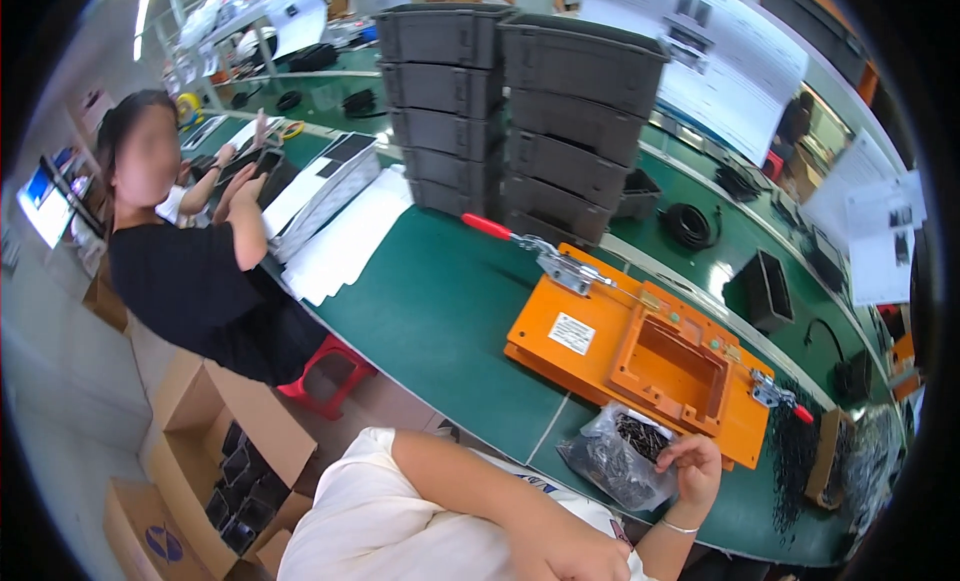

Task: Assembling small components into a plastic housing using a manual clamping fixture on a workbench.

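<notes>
While the right hand (692,466) pinches open the mouth of a clear plastic bag (620,456) of small dark parts just below the orange fixture (640,356), the left hand (560,551) rests near the body, its grip unreadable.

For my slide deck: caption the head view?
Right hand reaching into clear bag of dark parts beside orange jig.

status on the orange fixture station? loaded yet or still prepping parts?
Done: the orange fixture lies on the green bench, its red-handled toggle clamp swung out. In hand: the right hand is at the mouth of the clear bag of small dark parts; whether it grips one cannot be told. The left hand holds nothing visible. Left: the fixture's recessed pocket looks empty, so loading seems not started.
</notes>
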Tool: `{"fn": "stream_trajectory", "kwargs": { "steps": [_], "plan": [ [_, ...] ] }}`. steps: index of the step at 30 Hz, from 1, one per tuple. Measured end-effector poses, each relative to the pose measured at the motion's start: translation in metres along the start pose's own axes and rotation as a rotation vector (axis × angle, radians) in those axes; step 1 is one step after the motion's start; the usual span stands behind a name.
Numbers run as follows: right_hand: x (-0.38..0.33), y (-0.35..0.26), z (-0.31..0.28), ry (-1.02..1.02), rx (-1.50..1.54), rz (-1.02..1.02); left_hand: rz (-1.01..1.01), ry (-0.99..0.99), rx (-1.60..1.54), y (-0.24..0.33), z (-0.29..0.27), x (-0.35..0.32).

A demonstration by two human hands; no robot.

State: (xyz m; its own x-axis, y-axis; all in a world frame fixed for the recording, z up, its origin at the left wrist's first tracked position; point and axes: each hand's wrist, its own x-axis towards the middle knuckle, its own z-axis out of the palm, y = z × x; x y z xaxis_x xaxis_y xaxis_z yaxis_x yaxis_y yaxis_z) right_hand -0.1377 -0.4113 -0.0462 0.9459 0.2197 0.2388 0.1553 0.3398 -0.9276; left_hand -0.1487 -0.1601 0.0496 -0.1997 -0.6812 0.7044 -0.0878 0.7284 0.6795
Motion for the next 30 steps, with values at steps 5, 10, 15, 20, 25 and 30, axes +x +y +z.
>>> {"fn": "stream_trajectory", "kwargs": {
  "steps": [5, 10, 15, 20, 25, 30],
  "plan": [
    [0.0, 0.004, -0.005, 0.011, -0.025, -0.002, 0.036, 0.231, 0.01, 0.005, -0.008, 0.0],
    [0.005, -0.002, 0.002, 0.015, -0.028, 0.009, -0.026, 0.194, -0.008, 0.014, -0.015, -0.009],
    [0.007, -0.002, 0.0, 0.002, 0.02, 0.047, -0.233, 0.048, -0.088, 0.032, -0.016, -0.019],
    [0.005, -0.019, 0.01, 0.008, 0.01, 0.093, -0.131, 0.022, 0.266, 0.042, -0.039, -0.043],
    [0.049, -0.079, 0.029, -0.182, -0.531, 0.014, -0.346, 0.361, 0.86, 0.032, -0.065, -0.078],
    [0.183, -0.11, 0.042, -0.192, -1.275, -0.033, -0.386, 0.51, 1.54, -0.021, -0.078, -0.119]
  ]
}}
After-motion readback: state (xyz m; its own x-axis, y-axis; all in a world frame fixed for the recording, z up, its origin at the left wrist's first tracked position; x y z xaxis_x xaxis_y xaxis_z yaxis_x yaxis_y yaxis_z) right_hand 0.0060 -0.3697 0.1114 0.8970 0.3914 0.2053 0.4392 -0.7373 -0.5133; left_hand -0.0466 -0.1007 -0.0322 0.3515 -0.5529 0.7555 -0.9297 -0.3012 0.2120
